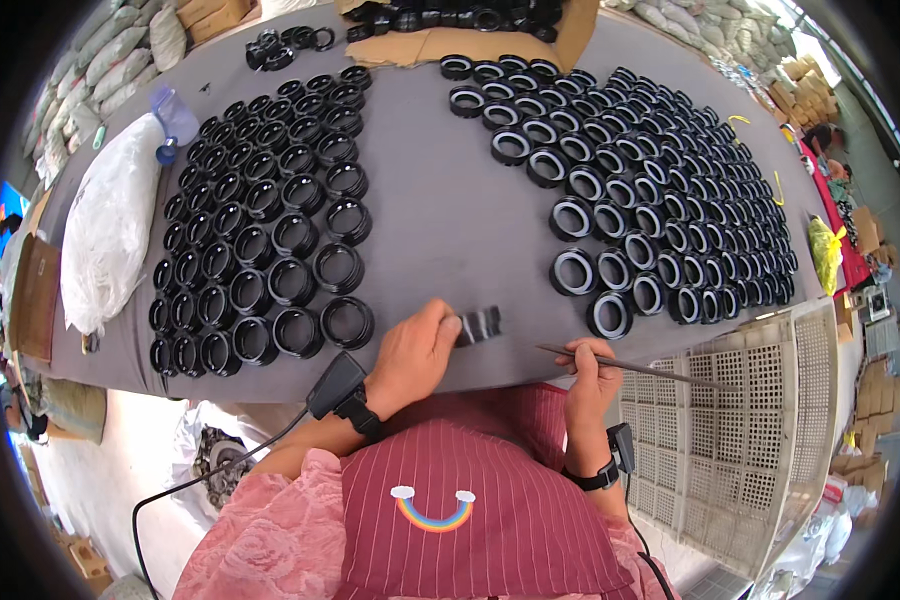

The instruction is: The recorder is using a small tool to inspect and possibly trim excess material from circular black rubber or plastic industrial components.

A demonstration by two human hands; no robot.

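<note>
**Glossy Plastic on Matt Grey Cloth**

The black rings (292, 281) looked like glossy, smooth plastic, as did the ring piece (478, 325) in the left hand (417, 352). The table cover (440, 200) was matt grey cloth. The thin tool (638, 369) in the right hand (592, 372) appeared dull metal. The crate (735, 420) was pale, matt plastic lattice.

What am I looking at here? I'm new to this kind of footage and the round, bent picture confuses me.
The picture comes from a wide-angle camera worn on a person's head, looking down, so straight edges curve. No machine is at work, only two bare hands with wrist devices. The left hand holds a black ring on edge; the right hand holds a thin metal rod. On the grey table lie two groups of black rings, one to the left and one to the right. A white plastic crate stands at right.
</note>
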